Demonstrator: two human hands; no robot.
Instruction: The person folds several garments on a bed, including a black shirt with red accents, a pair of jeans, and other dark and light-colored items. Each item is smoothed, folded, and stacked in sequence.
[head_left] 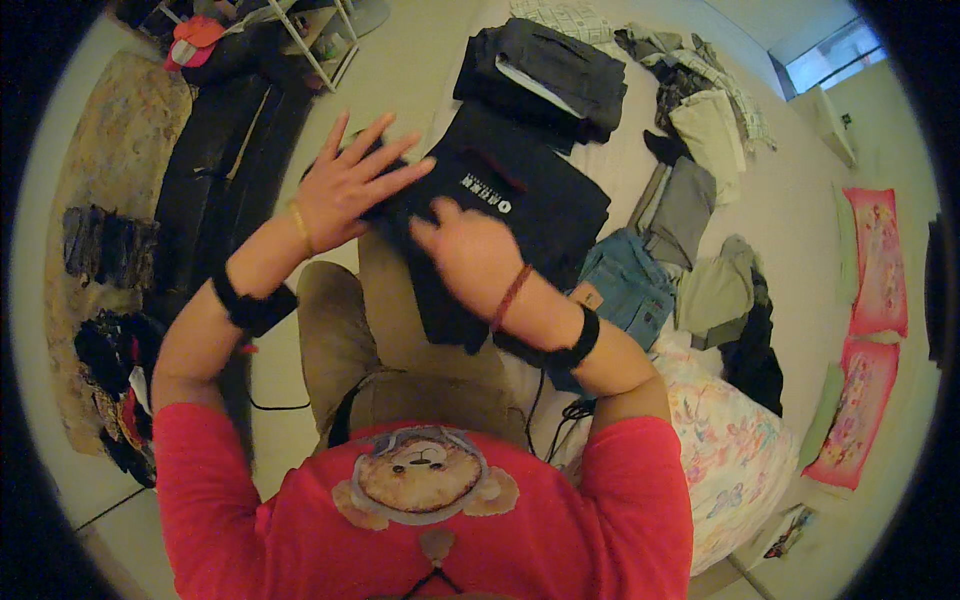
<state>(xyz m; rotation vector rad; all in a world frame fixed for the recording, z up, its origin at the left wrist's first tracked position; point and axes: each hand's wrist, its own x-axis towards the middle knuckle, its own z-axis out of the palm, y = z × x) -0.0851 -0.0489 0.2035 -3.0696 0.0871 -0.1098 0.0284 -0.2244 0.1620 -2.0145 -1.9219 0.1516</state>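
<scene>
Black fabric fills the middle of my head view: a wide, soft black garment with small white print (555, 215) lies spread on the bed with a pale sheet (645, 115), its near part overlapping the wearer's brown trousers (395, 335) as I see it. I have the left hand (350, 187) over the garment's left edge, back upward, its grip wide with the fingers fanned. I find the right hand (475, 255) low over the near part of the cloth, fingers bent and blurred; I cannot tell whether that grip pinches a fold or only touches it. Just beyond the garment I see a thick stack of folded black clothes (560, 75). By the garment's right edge I make out a folded piece of blue denim (630, 290), with a folded grey garment (685, 210) just past it. A white floral-printed quilt (735, 450) lies near the right elbow.
</scene>
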